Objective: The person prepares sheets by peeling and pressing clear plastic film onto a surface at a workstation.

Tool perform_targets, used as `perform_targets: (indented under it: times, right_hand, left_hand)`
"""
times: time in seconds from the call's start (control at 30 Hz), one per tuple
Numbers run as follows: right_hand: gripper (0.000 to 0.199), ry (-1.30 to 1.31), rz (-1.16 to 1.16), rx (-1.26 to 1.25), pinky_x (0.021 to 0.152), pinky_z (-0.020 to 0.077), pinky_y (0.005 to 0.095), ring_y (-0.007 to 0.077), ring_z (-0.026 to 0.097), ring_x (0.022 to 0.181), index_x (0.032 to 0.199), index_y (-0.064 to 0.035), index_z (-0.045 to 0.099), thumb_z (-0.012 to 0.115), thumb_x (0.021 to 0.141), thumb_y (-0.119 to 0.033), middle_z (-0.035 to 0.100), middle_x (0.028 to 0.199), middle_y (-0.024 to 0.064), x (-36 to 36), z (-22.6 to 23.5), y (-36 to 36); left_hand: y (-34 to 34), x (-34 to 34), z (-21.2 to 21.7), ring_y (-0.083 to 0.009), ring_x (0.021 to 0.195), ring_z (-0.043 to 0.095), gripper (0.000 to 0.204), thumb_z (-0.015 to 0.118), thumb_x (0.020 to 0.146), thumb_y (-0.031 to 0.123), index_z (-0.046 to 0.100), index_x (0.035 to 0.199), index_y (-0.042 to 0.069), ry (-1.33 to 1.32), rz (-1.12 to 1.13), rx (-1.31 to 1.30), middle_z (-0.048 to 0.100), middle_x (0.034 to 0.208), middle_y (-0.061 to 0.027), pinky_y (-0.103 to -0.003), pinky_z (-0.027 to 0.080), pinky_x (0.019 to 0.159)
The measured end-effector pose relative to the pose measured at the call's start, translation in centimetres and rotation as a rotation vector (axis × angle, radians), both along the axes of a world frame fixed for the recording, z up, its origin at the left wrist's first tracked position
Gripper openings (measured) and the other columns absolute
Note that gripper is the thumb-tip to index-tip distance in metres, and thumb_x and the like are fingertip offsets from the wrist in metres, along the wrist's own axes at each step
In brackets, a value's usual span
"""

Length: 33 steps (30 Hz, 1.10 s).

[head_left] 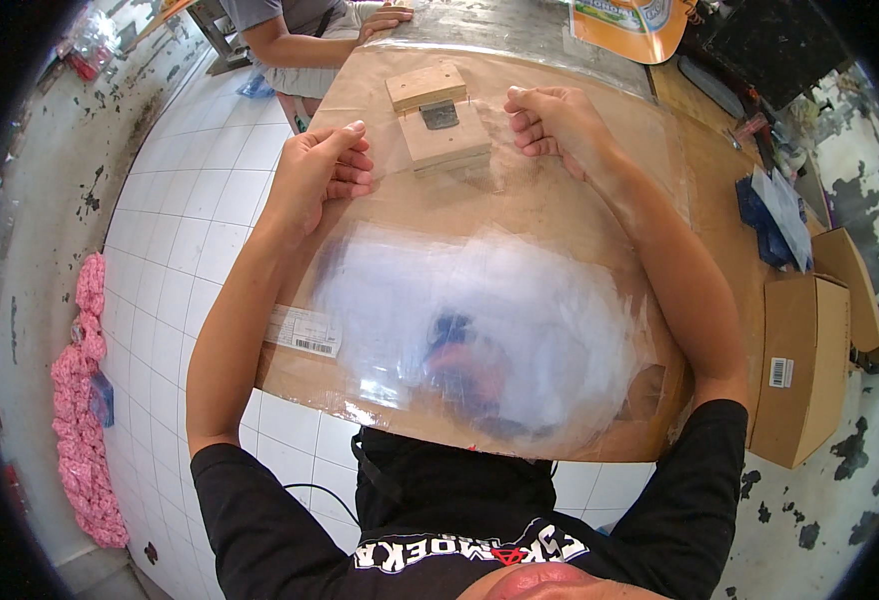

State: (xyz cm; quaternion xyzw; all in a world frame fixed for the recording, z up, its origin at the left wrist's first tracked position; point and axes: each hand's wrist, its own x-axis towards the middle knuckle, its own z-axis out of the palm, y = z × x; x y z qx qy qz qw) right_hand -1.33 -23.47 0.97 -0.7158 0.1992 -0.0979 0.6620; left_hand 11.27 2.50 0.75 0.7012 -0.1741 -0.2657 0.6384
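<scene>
My left hand hovers above the table to the left of a wooden block jig, its fingers curled and the thumb laid along the index finger. On the jig's other side, my right hand is closed the same way, thumb against forefinger. Whether either pinch holds something thin and clear, I cannot make out. Two pale wood blocks form the jig, with thin upright pins near the gap between them. A small dark grey piece lies on the nearer block. Neither hand touches the wood.
Whitish clear plastic sheeting covers the near part of the brown-papered table. Another person's hand rests at the far edge. An open cardboard box and blue plastic packets stand right; a pink bundle lies left.
</scene>
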Motion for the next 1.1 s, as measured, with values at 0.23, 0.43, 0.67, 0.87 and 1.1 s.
perform_targets:
  times: [0.23, 0.43, 0.67, 0.87, 1.1]
  right_hand:
    - [0.03, 0.005, 0.012, 0.026, 0.055, 0.0498, 0.0203, 0.0083, 0.057, 0.061, 0.091, -0.0011, 0.061, 0.061, 0.09, -0.031, 0.058, 0.075, 0.0033, -0.1, 0.2, -0.1]
    - [0.03, 0.008, 0.014, 0.036, 0.056, 0.0505, 0.0204, 0.0083, 0.057, 0.061, 0.091, -0.0011, 0.061, 0.062, 0.089, -0.031, 0.059, 0.075, 0.003, -0.2, 0.3, -0.1]
    - [0.029, 0.007, 0.009, 0.05, 0.056, 0.0512, 0.0207, 0.0087, 0.058, 0.06, 0.092, -0.0007, 0.061, 0.062, 0.089, -0.03, 0.059, 0.075, 0.0029, -0.2, 0.2, -0.3]
    - [0.029, 0.003, 0.015, 0.062, 0.056, 0.0514, 0.0209, 0.009, 0.059, 0.061, 0.092, -0.0011, 0.061, 0.063, 0.089, -0.029, 0.059, 0.076, 0.0031, -0.1, 0.0, -0.3]
    - [0.031, -0.106, -0.155, -0.153, 0.061, 0.0518, 0.0228, 0.0084, 0.059, 0.069, 0.102, -0.0029, 0.064, 0.064, 0.088, -0.03, 0.061, 0.086, 0.0022, -0.7, 1.7, -2.5]
  left_hand:
    - [0.1, 0.2, -0.2, -0.011, 0.053, 0.058, 0.031, 0.063, 0.089, 0.03, 0.059, 0.089, -0.001, -0.002, -0.014, -0.018, 0.06, 0.072, -0.0077, -0.021, 0.051, 0.05]
    - [0.2, 0.2, -0.2, -0.0101, 0.053, 0.058, 0.029, 0.062, 0.089, 0.028, 0.059, 0.09, -0.001, 0.002, -0.015, -0.029, 0.06, 0.072, -0.0069, -0.02, 0.051, 0.05]
    - [0.1, 0.2, -0.3, -0.0097, 0.054, 0.06, 0.027, 0.063, 0.089, 0.027, 0.06, 0.09, 0.0, 0.018, -0.012, -0.034, 0.061, 0.073, -0.0068, -0.02, 0.052, 0.05]
    - [0.2, 0.4, -0.6, -0.01, 0.055, 0.06, 0.025, 0.064, 0.089, 0.025, 0.06, 0.09, 0.0, 0.018, -0.001, -0.057, 0.061, 0.073, -0.0065, -0.02, 0.053, 0.05]
    - [0.1, -0.3, 0.3, -0.0089, 0.061, 0.059, 0.023, 0.064, 0.089, 0.023, 0.061, 0.099, 0.003, -0.341, 0.178, 0.013, 0.062, 0.088, -0.0041, -0.022, 0.051, 0.051]
